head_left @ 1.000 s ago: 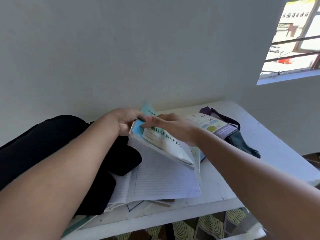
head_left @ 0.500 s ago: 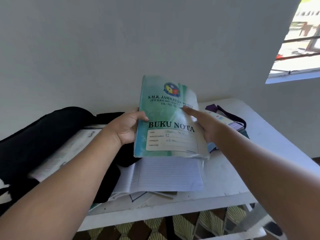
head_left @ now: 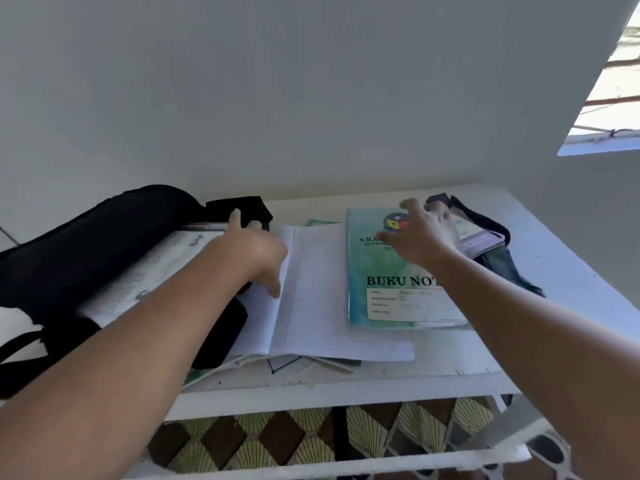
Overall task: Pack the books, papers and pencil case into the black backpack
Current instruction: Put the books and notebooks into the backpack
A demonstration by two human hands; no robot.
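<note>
Under the right hand (head_left: 424, 233), whose fingers spread wide, lies the green notebook (head_left: 384, 271) on the tabletop (head_left: 561, 271); the left hand's (head_left: 256, 254) loose fingers touch the black backpack (head_left: 104, 244).

The black backpack (head_left: 86, 244) is matt cloth. The green notebook (head_left: 384, 271) has a glossy plastic-wrapped paper cover; the open exercise book (head_left: 322, 306) shows matt ruled paper. The white counter (head_left: 561, 271) looks smooth and painted, scuffed along its front edge.
</note>
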